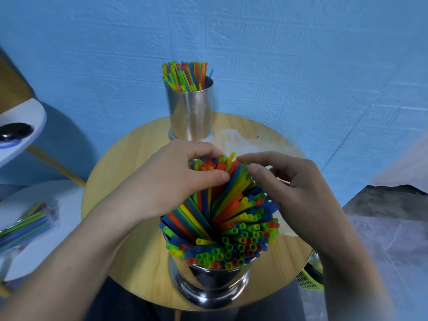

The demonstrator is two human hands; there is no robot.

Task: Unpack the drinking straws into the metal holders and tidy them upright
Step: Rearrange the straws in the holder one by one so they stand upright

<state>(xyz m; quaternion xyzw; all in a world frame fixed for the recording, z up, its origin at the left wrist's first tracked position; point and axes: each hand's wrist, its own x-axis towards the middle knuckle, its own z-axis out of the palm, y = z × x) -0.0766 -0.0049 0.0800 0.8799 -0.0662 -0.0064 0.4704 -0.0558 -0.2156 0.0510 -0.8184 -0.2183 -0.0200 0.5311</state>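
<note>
Nearest you, the near holder (209, 283) stands upright at the front edge of the table (139, 228), packed with coloured straws (231, 228). Those at the front stand straight. Those at the back lean away from you and fan out. Your left hand (176, 179) has its grip curled round the leaning bunch near the tips. Your right hand (294, 188), just beside it, pinches a few tips between thumb and forefinger. At the table's back edge the far holder (191, 112) stands upright and holds its own thin straws (185, 76). Left of the table, a clear packet (27, 225) of straws lies on a white round surface (46, 251).
</note>
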